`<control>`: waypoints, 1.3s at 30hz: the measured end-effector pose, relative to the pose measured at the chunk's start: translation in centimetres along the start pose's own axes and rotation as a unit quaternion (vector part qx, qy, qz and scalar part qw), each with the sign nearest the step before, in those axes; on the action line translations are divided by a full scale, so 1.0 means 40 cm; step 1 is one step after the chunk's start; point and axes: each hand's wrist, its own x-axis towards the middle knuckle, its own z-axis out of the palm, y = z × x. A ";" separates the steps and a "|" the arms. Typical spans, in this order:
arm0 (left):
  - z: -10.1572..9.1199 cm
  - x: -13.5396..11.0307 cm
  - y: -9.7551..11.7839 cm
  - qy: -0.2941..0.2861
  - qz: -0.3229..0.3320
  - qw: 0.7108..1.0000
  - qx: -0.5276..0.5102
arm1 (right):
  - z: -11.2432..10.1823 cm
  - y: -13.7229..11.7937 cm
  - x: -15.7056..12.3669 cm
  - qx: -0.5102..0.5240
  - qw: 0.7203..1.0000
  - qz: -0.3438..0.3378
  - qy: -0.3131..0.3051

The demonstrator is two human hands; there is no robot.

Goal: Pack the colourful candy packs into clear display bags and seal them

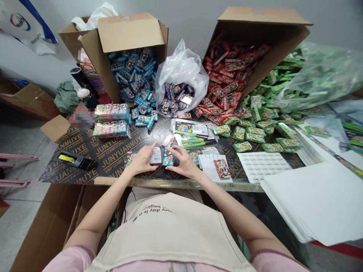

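My left hand [142,159] and my right hand [183,161] meet near the table's front edge, fingers curled round a small cluster of colourful packets [167,156]. The left fingers press a white-backed packet [155,155]; the right fingertips pinch a blue packet beside it. A red packet [221,167] lies on a white sheet just right of my right hand. Two stacks of wrapped packet bundles [111,120] stand to the upper left.
A tipped box of blue packets [136,75], a plastic bag of purple ones [176,96], a tipped box of red ones [229,75] and a green heap [263,117] line the back. White sheets [317,200] lie right; a black tool [74,160] left; open cartons below.
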 end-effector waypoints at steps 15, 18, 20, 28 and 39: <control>-0.022 0.007 0.016 -0.055 -0.034 0.993 -0.103 | -0.022 0.000 0.021 0.051 0.998 -0.011 -0.031; -0.026 0.010 0.021 -0.058 -0.019 0.995 -0.078 | -0.007 0.008 0.016 0.047 0.998 -0.005 -0.031; -0.023 0.011 0.020 -0.058 -0.010 0.996 -0.064 | 0.006 0.013 0.010 0.044 0.999 0.005 -0.027; 0.007 -0.007 0.010 -0.069 0.012 0.995 -0.071 | -0.003 0.017 0.017 0.079 0.996 -0.003 -0.051; 0.030 -0.026 -0.013 -0.042 0.005 0.994 -0.104 | 0.013 0.018 0.016 0.040 0.998 -0.028 -0.037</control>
